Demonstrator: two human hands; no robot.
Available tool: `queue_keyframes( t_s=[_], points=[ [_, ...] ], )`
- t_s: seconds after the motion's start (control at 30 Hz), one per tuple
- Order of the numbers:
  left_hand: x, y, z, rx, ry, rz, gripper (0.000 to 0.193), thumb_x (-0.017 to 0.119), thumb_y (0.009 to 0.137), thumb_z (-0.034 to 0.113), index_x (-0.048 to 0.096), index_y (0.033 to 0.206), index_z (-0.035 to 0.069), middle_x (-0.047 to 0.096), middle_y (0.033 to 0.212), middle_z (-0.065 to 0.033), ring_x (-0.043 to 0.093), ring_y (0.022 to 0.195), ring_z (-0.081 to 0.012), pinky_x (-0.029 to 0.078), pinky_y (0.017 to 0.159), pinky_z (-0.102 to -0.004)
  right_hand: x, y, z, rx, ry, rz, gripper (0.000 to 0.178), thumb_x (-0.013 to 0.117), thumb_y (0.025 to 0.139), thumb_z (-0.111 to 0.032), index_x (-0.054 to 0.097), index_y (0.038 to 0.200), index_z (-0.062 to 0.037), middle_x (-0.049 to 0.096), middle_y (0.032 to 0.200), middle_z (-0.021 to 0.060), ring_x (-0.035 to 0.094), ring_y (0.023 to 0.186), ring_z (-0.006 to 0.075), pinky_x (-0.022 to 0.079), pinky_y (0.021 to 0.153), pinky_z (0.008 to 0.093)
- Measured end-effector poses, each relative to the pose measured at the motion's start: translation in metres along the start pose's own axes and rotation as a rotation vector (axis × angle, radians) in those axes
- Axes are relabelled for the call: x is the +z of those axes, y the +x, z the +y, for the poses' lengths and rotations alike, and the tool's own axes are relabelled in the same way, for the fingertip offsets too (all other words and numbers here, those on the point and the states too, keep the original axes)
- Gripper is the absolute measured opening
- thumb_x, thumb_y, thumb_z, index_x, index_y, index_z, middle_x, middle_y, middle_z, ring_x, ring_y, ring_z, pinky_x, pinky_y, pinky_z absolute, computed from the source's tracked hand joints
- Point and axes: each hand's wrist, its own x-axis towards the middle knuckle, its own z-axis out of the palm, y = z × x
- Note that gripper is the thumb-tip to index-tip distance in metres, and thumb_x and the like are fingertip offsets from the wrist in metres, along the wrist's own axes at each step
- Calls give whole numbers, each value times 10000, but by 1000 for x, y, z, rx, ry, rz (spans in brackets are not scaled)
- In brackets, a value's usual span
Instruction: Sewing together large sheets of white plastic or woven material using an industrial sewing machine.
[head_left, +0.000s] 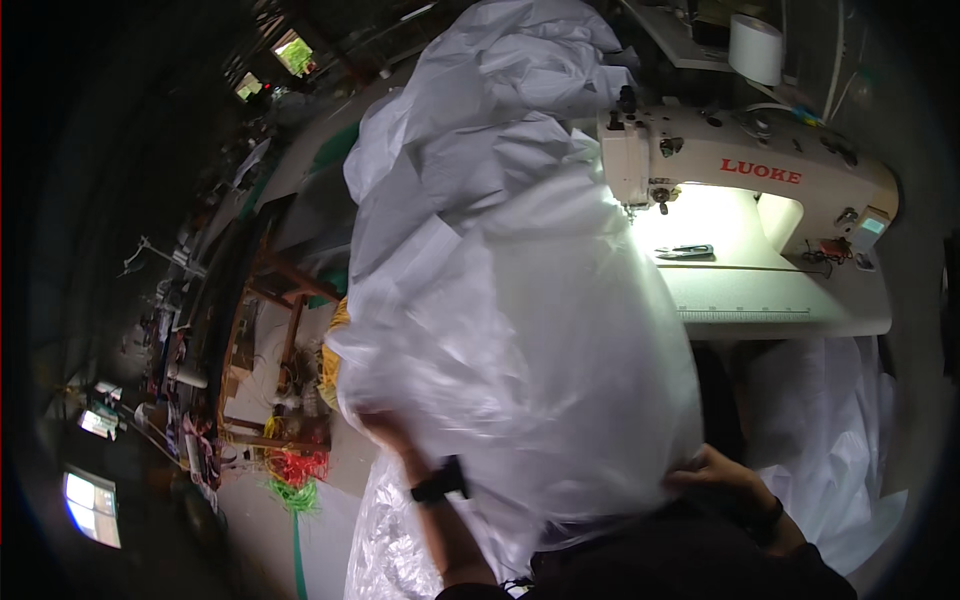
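Observation:
A large white plastic-like sheet (560, 350) spreads over the sewing machine's table and down to my lap, bunched into folds at the far end. My right hand (712, 470) has its fingers closed on the sheet's near right edge. At the near left edge, my left hand (388, 432) touches the sheet; motion blur and the material hide its fingers. The sewing machine (690, 150) stands to the right, its lit needle area beside the sheet's right edge. A small pair of thread snips (685, 252) lies on the machine bed.
More white sheeting (815, 430) hangs below the table at right. Clear crinkled plastic (390, 540) lies at lower left. A wooden frame (290, 290) and red and green strands (297, 470) are on the left. A white thread cone (755, 50) stands behind the machine.

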Motion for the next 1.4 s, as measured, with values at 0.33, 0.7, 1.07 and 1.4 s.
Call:
queue_keyframes(
  t_s=[0.33,0.7,1.07,1.4],
  points=[
    [-62,198,33,359,94,-277,429,572,902,145,514,1295,-18,547,1318,-202,520,1230,-354,361,1089,-400,37,85,-21,-14,53,-237,566,696,902,-307,504,1313,30,603,1203,128,565,1127,199,447,994,310],
    [71,73,137,458,245,-681,579,558,949,422,396,1456,195,327,1536,-128,295,1413,-362,258,1104,-591,14,49,0,223,315,-334,489,625,949,-287,516,1331,-2,597,1237,99,564,1125,177,460,959,285],
    [14,-53,273,1026,-431,-770,367,611,920,198,572,1243,28,538,1347,-159,510,1244,-342,414,1026,-442,-28,84,-17,-380,221,166,431,631,956,-257,544,1272,22,630,1163,83,571,1070,127,468,930,278],
    [-37,-143,299,274,-625,-1380,312,685,857,139,620,1136,17,658,954,-132,648,810,-275,515,721,-357,14,48,-9,-486,417,221,228,542,1008,-204,608,965,11,597,813,-27,538,818,36,465,724,255]
  ],
)
